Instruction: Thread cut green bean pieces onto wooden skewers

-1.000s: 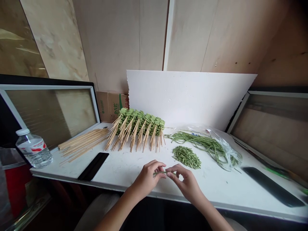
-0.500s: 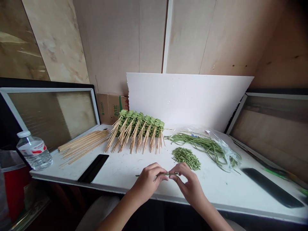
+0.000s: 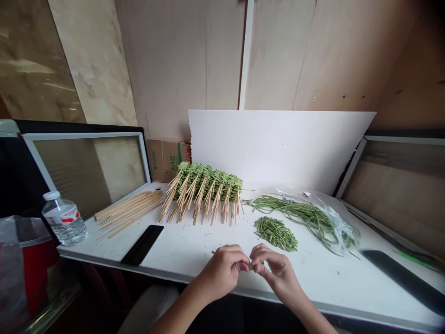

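Note:
My left hand [image 3: 225, 267] and my right hand [image 3: 276, 268] meet above the table's front edge, fingertips nearly touching. Both pinch a thin green long bean [image 3: 251, 266], mostly covered by the fingers; one end pokes out left of my left hand. Just beyond them lies a heap of short cut bean pieces [image 3: 276, 233]. Whole long beans [image 3: 295, 206] lie farther back on the right, partly in a clear plastic bag [image 3: 342, 229]. Behind on the left, bean pieces threaded on skewers [image 3: 210, 181] are stacked, their bare wooden ends fanned toward me.
Loose wooden skewers [image 3: 130, 211] lie left of the stack. A black phone [image 3: 142, 245] and a water bottle [image 3: 65, 218] are near the left front edge. A dark flat long object [image 3: 405, 278] lies at right. A white board [image 3: 278, 148] stands at the back.
My hands have come slightly closer together and the bean between them shows less. The whole view has shifted a little, so things appear farther right.

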{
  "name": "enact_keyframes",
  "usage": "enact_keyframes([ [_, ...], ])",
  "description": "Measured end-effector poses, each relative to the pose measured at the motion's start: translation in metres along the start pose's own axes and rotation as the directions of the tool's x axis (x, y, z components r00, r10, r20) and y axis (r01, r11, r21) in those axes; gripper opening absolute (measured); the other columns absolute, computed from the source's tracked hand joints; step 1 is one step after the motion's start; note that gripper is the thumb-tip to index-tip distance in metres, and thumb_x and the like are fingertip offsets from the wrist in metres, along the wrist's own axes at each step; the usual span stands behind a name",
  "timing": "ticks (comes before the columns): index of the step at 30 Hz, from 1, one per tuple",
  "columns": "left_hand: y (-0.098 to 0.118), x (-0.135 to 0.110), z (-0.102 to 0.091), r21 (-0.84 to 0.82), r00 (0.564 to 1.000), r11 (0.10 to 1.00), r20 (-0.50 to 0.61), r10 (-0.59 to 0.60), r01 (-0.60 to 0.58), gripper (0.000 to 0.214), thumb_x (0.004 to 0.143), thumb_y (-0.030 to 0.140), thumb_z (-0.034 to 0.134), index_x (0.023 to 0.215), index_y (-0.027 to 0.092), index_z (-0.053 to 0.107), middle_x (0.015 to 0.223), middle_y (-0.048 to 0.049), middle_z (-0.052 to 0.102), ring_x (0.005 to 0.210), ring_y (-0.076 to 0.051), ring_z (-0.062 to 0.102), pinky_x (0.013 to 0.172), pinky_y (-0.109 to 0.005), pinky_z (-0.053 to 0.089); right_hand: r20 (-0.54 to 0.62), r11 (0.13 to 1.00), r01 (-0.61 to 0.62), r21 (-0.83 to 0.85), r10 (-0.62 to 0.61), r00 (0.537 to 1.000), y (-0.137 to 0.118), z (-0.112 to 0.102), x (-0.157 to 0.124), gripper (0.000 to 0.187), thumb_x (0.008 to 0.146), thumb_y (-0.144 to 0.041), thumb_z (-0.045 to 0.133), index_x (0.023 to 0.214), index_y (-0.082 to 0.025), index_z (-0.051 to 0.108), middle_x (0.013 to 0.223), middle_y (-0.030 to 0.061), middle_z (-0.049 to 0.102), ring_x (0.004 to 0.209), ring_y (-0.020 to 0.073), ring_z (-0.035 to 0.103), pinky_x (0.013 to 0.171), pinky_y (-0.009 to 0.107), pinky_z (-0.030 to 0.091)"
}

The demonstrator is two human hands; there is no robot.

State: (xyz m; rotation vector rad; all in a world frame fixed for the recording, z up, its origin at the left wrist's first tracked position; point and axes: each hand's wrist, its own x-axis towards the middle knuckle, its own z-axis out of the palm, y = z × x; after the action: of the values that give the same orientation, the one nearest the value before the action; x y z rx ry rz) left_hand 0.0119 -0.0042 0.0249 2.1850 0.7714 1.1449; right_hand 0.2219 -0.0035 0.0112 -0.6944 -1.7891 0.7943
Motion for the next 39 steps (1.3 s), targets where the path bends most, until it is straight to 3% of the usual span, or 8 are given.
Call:
enact_keyframes([
  [5, 0.000, 0.002, -0.002, 0.115, 0.999, 0.993, -0.026, -0.039, 0.042, 0.022, 0.097, 0.008, 0.058, 0.096, 0.017, 0.077, 0.090, -0.0060, 0.072, 0.081, -0.017, 0.067, 0.075, -0.026, 0.050, -0.058, 0.949, 0.087, -0.302, -0.110, 0.992, -0.005, -0.003, 0.002, 0.005, 0.092, -0.031, 0.076, 0.093, -0.025, 0.077, 0.081, 0.0050, 0.069, 0.079, 0.0226, 0.058, 0.068, 0.035, 0.045],
  [8, 0.002, 0.002, -0.001, 0.163, 1.000, 0.986, -0.016, -0.017, 0.019, 0.021, 0.100, 0.013, 0.057, 0.101, 0.020, 0.077, 0.091, -0.0055, 0.073, 0.082, -0.018, 0.066, 0.076, -0.027, 0.049, -0.044, 0.928, 0.118, -0.353, -0.143, 0.989, -0.009, -0.004, 0.002, 0.006, 0.095, -0.029, 0.073, 0.090, -0.025, 0.074, 0.080, 0.0051, 0.068, 0.082, 0.0239, 0.056, 0.071, 0.036, 0.045],
  [17, 0.003, 0.000, 0.005, -0.060, 0.999, 0.998, 0.015, -0.033, 0.034, 0.035, 0.079, -0.012, 0.051, 0.079, 0.014, 0.074, 0.077, -0.0024, 0.069, 0.072, -0.013, 0.064, 0.070, -0.021, 0.049, -0.070, 0.998, -0.003, -0.056, -0.001, 0.998, -0.007, 0.004, -0.002, 0.025, 0.095, -0.042, 0.071, 0.077, -0.025, 0.072, 0.075, 0.0039, 0.063, 0.079, 0.0241, 0.057, 0.074, 0.037, 0.047],
  [20, 0.003, 0.001, 0.002, -0.122, 0.996, 0.990, 0.055, -0.068, 0.074, 0.032, 0.086, -0.006, 0.052, 0.083, 0.014, 0.076, 0.077, -0.0032, 0.070, 0.071, -0.013, 0.065, 0.069, -0.020, 0.050, -0.088, 0.998, -0.067, -0.006, 0.066, 0.994, 0.001, 0.001, -0.001, 0.027, 0.095, -0.046, 0.069, 0.078, -0.025, 0.074, 0.074, 0.0047, 0.063, 0.078, 0.0247, 0.060, 0.073, 0.037, 0.050],
  [25, -0.004, 0.002, -0.008, -0.032, 0.993, 0.992, 0.017, -0.120, 0.120, 0.028, 0.104, 0.022, 0.053, 0.096, 0.017, 0.079, 0.094, -0.0076, 0.075, 0.089, -0.018, 0.070, 0.085, -0.028, 0.053, -0.199, 0.910, -0.198, -0.363, 0.132, 0.971, 0.030, -0.021, 0.003, 0.040, 0.092, -0.060, 0.066, 0.094, -0.024, 0.082, 0.084, 0.0102, 0.073, 0.078, 0.0274, 0.063, 0.066, 0.037, 0.051],
  [28, -0.013, 0.001, -0.012, 0.077, 0.981, 0.979, -0.051, -0.185, 0.188, 0.034, 0.108, 0.026, 0.043, 0.113, 0.018, 0.075, 0.109, -0.0100, 0.071, 0.100, -0.021, 0.068, 0.092, -0.034, 0.053, -0.227, 0.815, -0.253, -0.522, 0.153, 0.962, 0.053, -0.036, 0.002, 0.052, 0.094, -0.067, 0.056, 0.100, -0.024, 0.083, 0.091, 0.0129, 0.076, 0.086, 0.0319, 0.067, 0.070, 0.043, 0.055],
  [32, -0.019, -0.001, -0.017, 0.117, 0.976, 0.969, -0.017, -0.216, 0.217, 0.037, 0.108, 0.022, 0.038, 0.133, 0.023, 0.065, 0.119, -0.0095, 0.062, 0.101, -0.019, 0.065, 0.094, -0.033, 0.052, -0.288, 0.729, -0.321, -0.604, 0.176, 0.941, 0.074, -0.045, -0.005, 0.050, 0.093, -0.065, 0.058, 0.097, -0.023, 0.083, 0.098, 0.0135, 0.077, 0.093, 0.0344, 0.069, 0.079, 0.047, 0.056],
  [39, -0.020, 0.000, -0.019, 0.074, 0.980, 0.977, -0.025, -0.198, 0.199, 0.031, 0.106, 0.019, 0.047, 0.125, 0.022, 0.071, 0.115, -0.0068, 0.060, 0.095, -0.016, 0.065, 0.091, -0.030, 0.052, -0.129, 0.681, -0.181, -0.710, 0.128, 0.983, 0.080, -0.043, -0.008, 0.051, 0.093, -0.069, 0.057, 0.084, -0.026, 0.083, 0.090, 0.0109, 0.076, 0.093, 0.0349, 0.065, 0.086, 0.051, 0.053],
])
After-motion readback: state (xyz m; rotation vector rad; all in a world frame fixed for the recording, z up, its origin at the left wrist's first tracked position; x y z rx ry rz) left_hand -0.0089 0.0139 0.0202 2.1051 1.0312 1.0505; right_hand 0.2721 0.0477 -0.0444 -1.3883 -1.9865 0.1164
